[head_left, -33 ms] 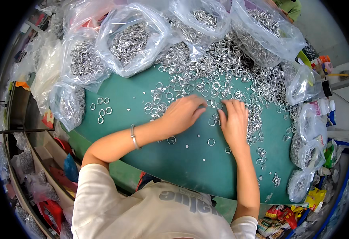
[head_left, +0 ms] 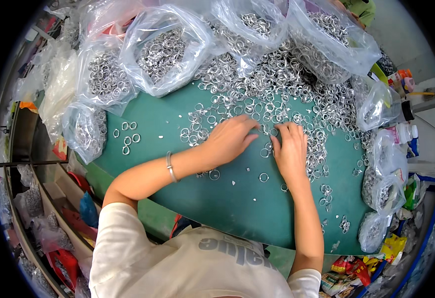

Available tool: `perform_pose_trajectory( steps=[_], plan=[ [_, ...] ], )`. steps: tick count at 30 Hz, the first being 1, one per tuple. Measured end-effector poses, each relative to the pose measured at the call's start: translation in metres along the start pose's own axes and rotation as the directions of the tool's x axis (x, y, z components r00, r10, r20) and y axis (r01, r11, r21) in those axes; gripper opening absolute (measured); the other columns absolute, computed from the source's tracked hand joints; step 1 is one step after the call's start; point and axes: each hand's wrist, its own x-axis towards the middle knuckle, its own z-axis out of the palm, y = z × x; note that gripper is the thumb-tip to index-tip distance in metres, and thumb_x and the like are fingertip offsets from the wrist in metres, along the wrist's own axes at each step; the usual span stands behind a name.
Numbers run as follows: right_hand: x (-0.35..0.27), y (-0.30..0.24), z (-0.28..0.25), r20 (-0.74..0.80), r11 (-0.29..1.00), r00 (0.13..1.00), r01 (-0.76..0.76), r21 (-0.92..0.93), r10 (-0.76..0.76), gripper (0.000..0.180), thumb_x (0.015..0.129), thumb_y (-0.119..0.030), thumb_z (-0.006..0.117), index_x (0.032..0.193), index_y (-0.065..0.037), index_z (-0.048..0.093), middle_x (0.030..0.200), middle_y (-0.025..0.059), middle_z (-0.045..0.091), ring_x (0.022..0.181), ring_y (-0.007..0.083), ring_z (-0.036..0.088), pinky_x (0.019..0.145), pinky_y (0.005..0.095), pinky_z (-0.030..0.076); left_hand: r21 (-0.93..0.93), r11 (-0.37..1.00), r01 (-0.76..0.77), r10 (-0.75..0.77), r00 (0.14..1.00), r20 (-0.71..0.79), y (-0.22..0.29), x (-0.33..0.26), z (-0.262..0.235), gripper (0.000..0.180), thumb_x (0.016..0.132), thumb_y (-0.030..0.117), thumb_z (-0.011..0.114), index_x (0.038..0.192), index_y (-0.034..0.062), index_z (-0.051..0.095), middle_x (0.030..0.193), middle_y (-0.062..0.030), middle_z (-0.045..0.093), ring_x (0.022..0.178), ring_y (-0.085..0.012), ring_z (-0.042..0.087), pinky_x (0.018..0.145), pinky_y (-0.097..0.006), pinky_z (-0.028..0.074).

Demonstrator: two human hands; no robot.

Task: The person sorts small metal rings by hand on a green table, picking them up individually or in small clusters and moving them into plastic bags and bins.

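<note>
The person's left hand (head_left: 230, 141) and right hand (head_left: 292, 155) are both low over the tabletop (head_left: 153, 119), which is green. They are near each other, with only a narrow space between them. Several metal rings (head_left: 277, 74) lie in this space, just beside the fingertips. On the left hand, the fingers are bent and the thumb is a little apart from the forefinger; on the right hand, the fingers are also bent, pointing to the far side, with the thumb toward the left. The rings there are small and partly covered, so I cannot tell if either hand is holding one.

The rings are silver in colour. They form a big heap beyond the hands, and this heap continues down past the right hand. A group of six rings (head_left: 127, 140) lies well apart, at the left. Clear plastic bags (head_left: 158, 90) with more rings stand around the far edge and on both sides. A bracelet (head_left: 169, 167) is on the left wrist, and small pale pieces (head_left: 234, 183) lie scattered near the person.
</note>
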Motion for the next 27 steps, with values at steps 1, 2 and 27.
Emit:
perform_pose_trajectory(
  steps=[1,2,27],
  plan=[
    [0.002,0.0,0.003,0.013,1.0,1.0,-0.011,-0.007,0.011,0.021,0.078,-0.007,0.066,0.097,-0.003,0.06,0.098,0.0111,0.056,0.094,0.0296,0.051,0.079,0.0406,0.039,0.046,0.999,-0.021,0.021,1.0,0.011,0.0,0.005,0.003,0.02,0.083,0.009,0.062,0.102,0.0031,0.061,0.089,-0.0134,0.058,0.078,-0.0321,0.059,0.068,-0.04,0.048],
    [0.003,0.0,0.0,0.009,0.999,0.999,-0.032,-0.011,0.033,0.017,0.077,-0.005,0.067,0.093,-0.002,0.061,0.093,0.0113,0.058,0.09,0.0296,0.052,0.078,0.0402,0.039,0.09,0.995,-0.046,0.044,0.999,0.026,0.001,0.01,0.006,0.02,0.082,0.009,0.062,0.102,0.0037,0.061,0.09,-0.0134,0.057,0.081,-0.0321,0.059,0.069,-0.04,0.049],
    [-0.184,0.087,-0.147,-0.387,0.776,0.743,-0.622,-0.1,0.546,0.013,0.084,-0.007,0.059,0.092,0.001,0.065,0.093,0.0169,0.062,0.087,0.0342,0.057,0.082,0.0399,0.044,0.029,0.993,-0.112,0.1,0.954,0.284,0.011,-0.029,-0.002,0.007,0.079,0.004,0.063,0.086,0.0026,0.065,0.081,-0.0139,0.06,0.072,-0.031,0.06,0.066,-0.038,0.049]
  ],
)
